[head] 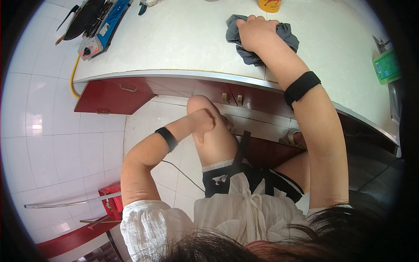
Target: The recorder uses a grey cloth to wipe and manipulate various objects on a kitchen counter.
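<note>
On the white countertop (183, 42), my right hand (258, 32) presses down on a crumpled dark grey cloth (288, 37). Its fingers curl over the cloth's far side, and folds of fabric spread out on both sides of the hand. My left hand (204, 122) rests on my bent leg (212, 147) near the knee, below the counter's front edge. The thumb lies along the thigh, while the other fingers are mostly hidden. A yellow paper cup (269, 6) with printing stands just beyond the cloth, cut off by the picture's top.
A blue gas stove (108, 29) with a dark pan (83, 21) occupies the left end. At the right lies a green plastic box (387, 66) beside a metal sink edge (395, 101). One dark red cabinet door (114, 95) juts out below the counter.
</note>
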Tool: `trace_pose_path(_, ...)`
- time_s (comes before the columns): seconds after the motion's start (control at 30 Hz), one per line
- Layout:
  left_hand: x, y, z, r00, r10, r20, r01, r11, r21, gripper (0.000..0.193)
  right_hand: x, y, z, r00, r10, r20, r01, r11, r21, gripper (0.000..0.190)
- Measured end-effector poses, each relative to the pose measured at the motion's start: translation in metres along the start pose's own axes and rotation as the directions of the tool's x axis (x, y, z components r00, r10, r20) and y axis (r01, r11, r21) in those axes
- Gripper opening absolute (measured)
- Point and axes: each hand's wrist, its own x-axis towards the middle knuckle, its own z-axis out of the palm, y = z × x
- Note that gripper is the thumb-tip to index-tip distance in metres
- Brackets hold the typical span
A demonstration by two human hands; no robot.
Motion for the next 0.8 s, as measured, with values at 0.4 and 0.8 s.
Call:
trace_pose_path(0.4, -0.003, 0.003, -0.005, 0.999, -0.026, 0.022, 0.027, 0.999, -0.031, 0.057, -0.005, 0.001, 0.001, 0.999, -0.039, -0.037, 0.038, 0.999, -0.031, 0.039)
trace_pose_path(0.8, -0.001, 0.001, -0.006, 1.0, -0.005, 0.005, 0.006, 0.999, -0.041, 0.053, -0.048, 0.01, -0.004, 0.957, -0.29, -0.015, 0.289, 0.955, -0.068, 0.037)
